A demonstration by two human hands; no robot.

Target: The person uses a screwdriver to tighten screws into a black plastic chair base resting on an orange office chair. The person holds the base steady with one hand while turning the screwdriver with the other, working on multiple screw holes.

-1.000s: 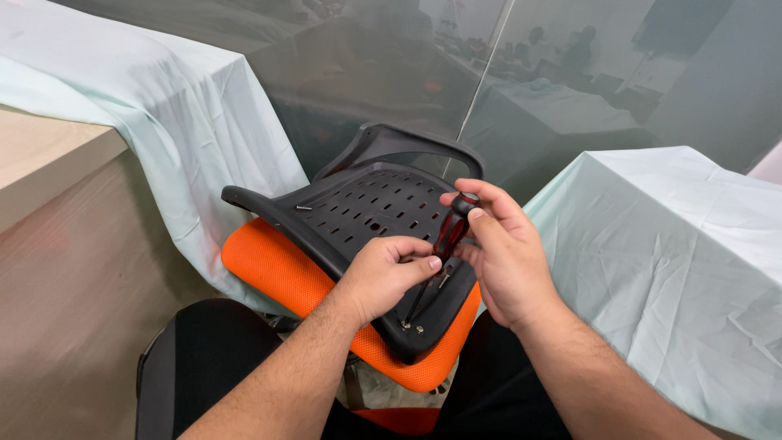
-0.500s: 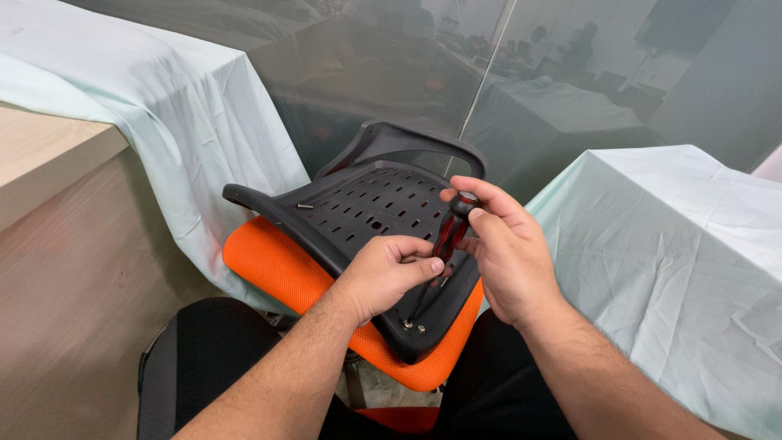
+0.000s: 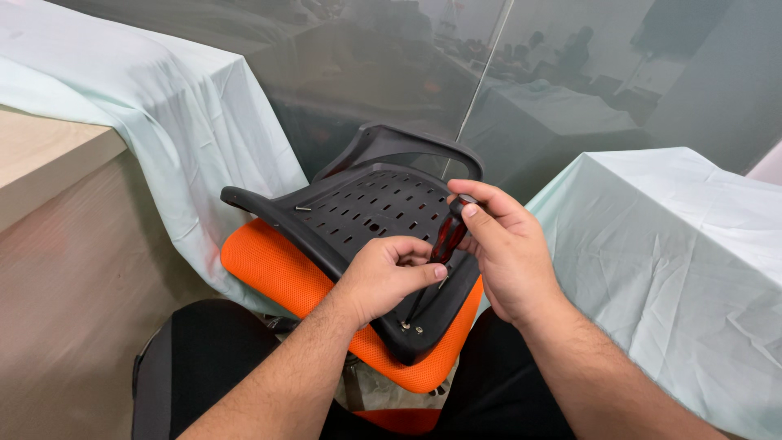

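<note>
- Right hand (image 3: 509,261) wraps the dark red handle of a screwdriver (image 3: 446,238); thumb sits over the handle's top end, fingers curled shut around it.
- Left hand (image 3: 384,277) pinches lower down, thumb and forefinger closed near where handle meets shank; the rest of its fingers are folded in.
- Screwdriver shank runs down and left towards two small screws (image 3: 411,327) at the near edge of the black perforated seat pan (image 3: 358,208). Whether the tip is seated in a screw head cannot be told.
- Seat pan lies underside up on the orange mesh seat cushion (image 3: 277,273), the whole resting on the person's lap; a black curved bracket (image 3: 399,143) rises at the far end.
- Change over the last second: the right hand's grip has shifted round the handle and the thumb has come up onto the top; the screwdriver stands a little steeper. Seat pan and cushion have not moved.
- Judgement: the shift reads as a re-grip between turns, so the screw work at the near edge looks mid-way, not finished.
- Surroundings: pale green cloth (image 3: 668,244) drapes the table at right, and more of it at left; a wood-faced table (image 3: 57,244) stands at left.
</note>
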